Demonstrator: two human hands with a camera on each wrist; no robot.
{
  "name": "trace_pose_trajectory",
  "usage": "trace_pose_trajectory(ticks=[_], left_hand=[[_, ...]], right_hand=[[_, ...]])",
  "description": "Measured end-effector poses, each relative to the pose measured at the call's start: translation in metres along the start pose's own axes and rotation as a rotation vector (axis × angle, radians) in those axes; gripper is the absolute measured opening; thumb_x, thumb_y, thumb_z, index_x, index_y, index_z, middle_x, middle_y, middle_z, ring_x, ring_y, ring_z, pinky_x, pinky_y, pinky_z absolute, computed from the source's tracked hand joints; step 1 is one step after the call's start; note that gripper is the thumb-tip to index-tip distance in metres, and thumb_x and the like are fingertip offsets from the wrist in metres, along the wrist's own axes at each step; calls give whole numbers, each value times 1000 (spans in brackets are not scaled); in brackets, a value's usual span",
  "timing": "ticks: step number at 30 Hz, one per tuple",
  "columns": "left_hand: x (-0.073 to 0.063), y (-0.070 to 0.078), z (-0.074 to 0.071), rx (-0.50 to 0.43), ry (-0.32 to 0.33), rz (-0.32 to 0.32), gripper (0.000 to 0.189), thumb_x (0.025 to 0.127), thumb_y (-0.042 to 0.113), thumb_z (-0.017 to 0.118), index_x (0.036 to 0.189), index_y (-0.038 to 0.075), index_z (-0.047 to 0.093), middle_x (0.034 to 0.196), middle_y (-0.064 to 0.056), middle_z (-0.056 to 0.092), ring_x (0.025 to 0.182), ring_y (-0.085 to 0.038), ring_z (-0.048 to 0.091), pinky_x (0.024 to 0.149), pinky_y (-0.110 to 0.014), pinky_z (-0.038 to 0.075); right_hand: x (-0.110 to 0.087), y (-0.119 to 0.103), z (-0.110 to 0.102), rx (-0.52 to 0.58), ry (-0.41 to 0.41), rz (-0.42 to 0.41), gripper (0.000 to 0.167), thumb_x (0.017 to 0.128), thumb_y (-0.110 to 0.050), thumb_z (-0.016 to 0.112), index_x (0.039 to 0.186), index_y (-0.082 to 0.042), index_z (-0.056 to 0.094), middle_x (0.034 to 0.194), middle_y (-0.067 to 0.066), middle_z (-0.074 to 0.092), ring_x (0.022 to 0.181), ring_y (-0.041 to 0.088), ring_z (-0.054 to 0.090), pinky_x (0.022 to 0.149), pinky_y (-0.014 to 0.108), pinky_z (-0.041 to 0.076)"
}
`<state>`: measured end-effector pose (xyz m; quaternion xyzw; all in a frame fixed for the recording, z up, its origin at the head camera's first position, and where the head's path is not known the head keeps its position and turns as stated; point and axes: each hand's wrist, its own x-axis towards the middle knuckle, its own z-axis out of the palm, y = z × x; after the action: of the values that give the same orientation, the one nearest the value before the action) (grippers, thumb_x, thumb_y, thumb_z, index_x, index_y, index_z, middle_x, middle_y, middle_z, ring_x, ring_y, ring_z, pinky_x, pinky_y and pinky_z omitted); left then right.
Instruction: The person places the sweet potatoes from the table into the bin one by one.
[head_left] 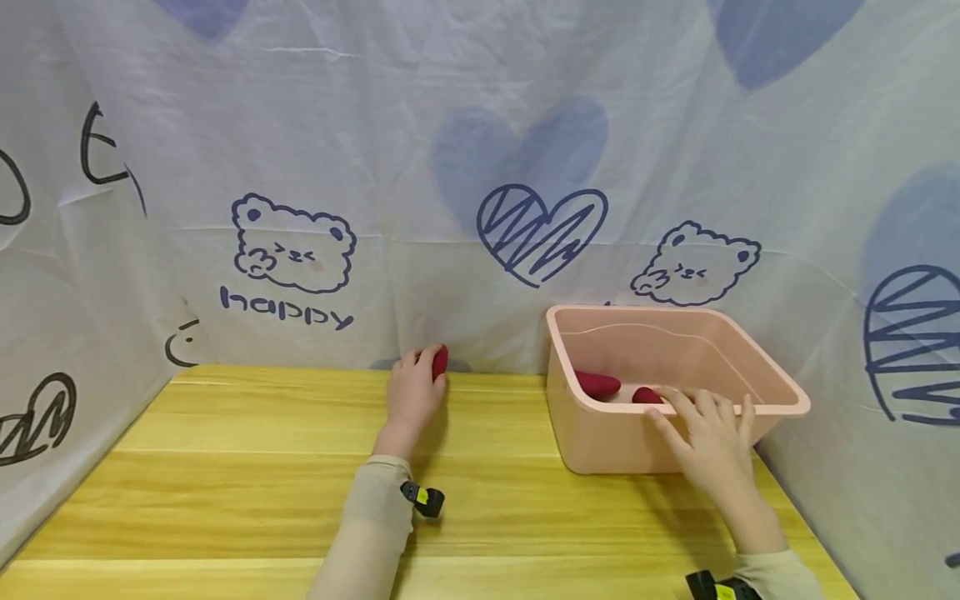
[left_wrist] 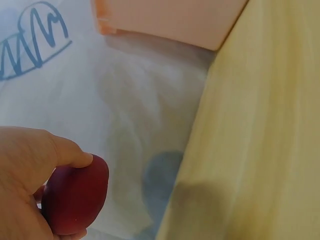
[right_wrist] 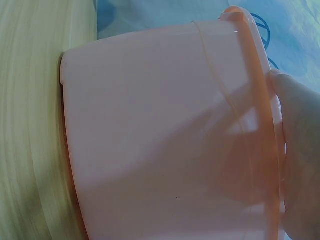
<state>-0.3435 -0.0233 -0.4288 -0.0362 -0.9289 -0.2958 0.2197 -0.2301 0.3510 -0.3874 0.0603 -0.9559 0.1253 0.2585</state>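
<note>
My left hand (head_left: 415, 390) is at the back edge of the table, holding a smooth dark red sweet potato (head_left: 440, 362) between thumb and fingers. In the left wrist view its rounded end (left_wrist: 77, 195) shows beyond the thumb. My right hand (head_left: 708, 442) lies over the front rim of a pink plastic bin (head_left: 622, 442), fingers spread and reaching inside, thumb at the rim. One dark red sweet potato (head_left: 647, 395) shows just by its index finger, partly hidden. Another tapered sweet potato (head_left: 597, 383) lies at the bin's left side. The right wrist view shows mostly the bin's outer wall (right_wrist: 150, 125).
The bin stands at the back right of a wooden table (head_left: 247, 483). A white cloth (head_left: 420, 275) with hearts and bears hangs right behind the table and along both sides. Black straps with cameras (head_left: 423, 497) sit on both wrists.
</note>
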Motion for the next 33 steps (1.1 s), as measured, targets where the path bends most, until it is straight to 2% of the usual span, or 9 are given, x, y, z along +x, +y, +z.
trace_pose_trajectory(ticks=[12, 23, 33], left_hand=[[-4, 28, -15, -38, 57, 95, 43, 89, 14, 68, 131, 15, 59, 128, -17, 58, 110, -42, 57, 92, -54, 50], [-8, 52, -16, -37, 120, 229, 42, 87, 12, 70, 129, 14, 61, 126, -15, 59, 105, -39, 59, 90, -51, 52], [-14, 71, -19, -29, 131, 273, 43, 87, 13, 70, 129, 16, 61, 127, -14, 59, 109, -37, 58, 92, -50, 52]], right_hand=[[-1, 0, -1, 1, -14, 8, 46, 97, -53, 47, 130, -22, 56, 125, 19, 54, 123, 47, 37, 113, 70, -6], [-1, 0, -2, -1, -16, 14, 46, 97, -53, 47, 130, -22, 56, 126, 19, 54, 123, 47, 37, 113, 69, -7], [-1, -1, -1, 3, -2, 4, 46, 97, -52, 48, 130, -20, 57, 125, 20, 54, 122, 47, 37, 113, 69, -7]])
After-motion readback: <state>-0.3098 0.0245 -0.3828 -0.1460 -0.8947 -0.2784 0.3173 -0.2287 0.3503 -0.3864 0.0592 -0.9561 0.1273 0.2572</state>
